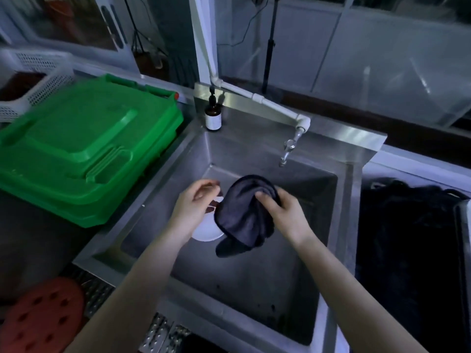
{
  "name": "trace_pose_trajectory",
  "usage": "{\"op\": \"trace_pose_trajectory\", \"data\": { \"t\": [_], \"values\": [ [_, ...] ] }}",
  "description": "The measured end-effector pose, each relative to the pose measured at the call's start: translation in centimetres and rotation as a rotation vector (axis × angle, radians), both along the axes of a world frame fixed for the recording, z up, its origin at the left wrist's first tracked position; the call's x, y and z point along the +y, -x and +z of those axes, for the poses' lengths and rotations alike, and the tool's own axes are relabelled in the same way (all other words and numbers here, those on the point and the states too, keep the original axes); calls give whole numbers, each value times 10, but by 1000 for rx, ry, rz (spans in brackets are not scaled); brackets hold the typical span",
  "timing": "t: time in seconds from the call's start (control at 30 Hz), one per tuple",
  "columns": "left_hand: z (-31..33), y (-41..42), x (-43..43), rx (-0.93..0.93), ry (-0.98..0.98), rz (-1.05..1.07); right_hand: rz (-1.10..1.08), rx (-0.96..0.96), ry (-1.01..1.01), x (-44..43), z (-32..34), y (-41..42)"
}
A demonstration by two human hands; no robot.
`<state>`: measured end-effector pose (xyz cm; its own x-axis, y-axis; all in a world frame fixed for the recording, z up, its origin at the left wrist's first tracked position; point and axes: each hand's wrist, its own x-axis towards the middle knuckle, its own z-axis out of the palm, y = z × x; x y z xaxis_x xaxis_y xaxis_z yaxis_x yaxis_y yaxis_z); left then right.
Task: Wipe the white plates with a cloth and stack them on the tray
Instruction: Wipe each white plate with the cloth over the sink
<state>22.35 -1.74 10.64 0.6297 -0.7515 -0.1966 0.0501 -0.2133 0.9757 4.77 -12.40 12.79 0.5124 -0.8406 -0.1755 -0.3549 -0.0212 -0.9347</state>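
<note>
A white plate [207, 229] lies in the steel sink [254, 284], mostly hidden beneath my left hand and the cloth. My right hand [283, 212] grips a dark grey cloth [244, 215], which hangs bunched over the sink and covers the plate's right side. My left hand [195, 202] hovers above the plate with its fingers loosely curled and nothing held in them. I cannot tell whether it touches the plate. The green tray [84, 149] sits upside-down-looking on the counter to the left of the sink, with no plates on it.
A tap [288, 151] on a white pipe reaches over the sink's back. A brown pump bottle [213, 115] stands at the sink's back left corner. A white perforated basket [38, 77] is behind the tray. A red round stool [40, 317] is at lower left. Dark bags fill the right.
</note>
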Motion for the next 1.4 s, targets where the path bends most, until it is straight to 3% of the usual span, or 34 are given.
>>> {"op": "trace_pose_trajectory", "data": {
  "t": [0.3,0.73,0.87,1.17,1.4],
  "values": [
    [-158,-81,-6,56,-468,144,-207,303,-186,-49,-78,-71],
    [-295,-169,-61,-317,-853,-182,-359,388,-514,-98,-172,-123],
    [-320,-175,-67,-320,-964,-239,-362,423,-537,-102,-189,-125],
    [-335,-177,-71,-389,-960,-204,-391,464,-557,-95,-202,-122],
    [-320,-183,-71,-172,-1020,-182,-419,460,-552,-94,-196,-122]
  ]
}}
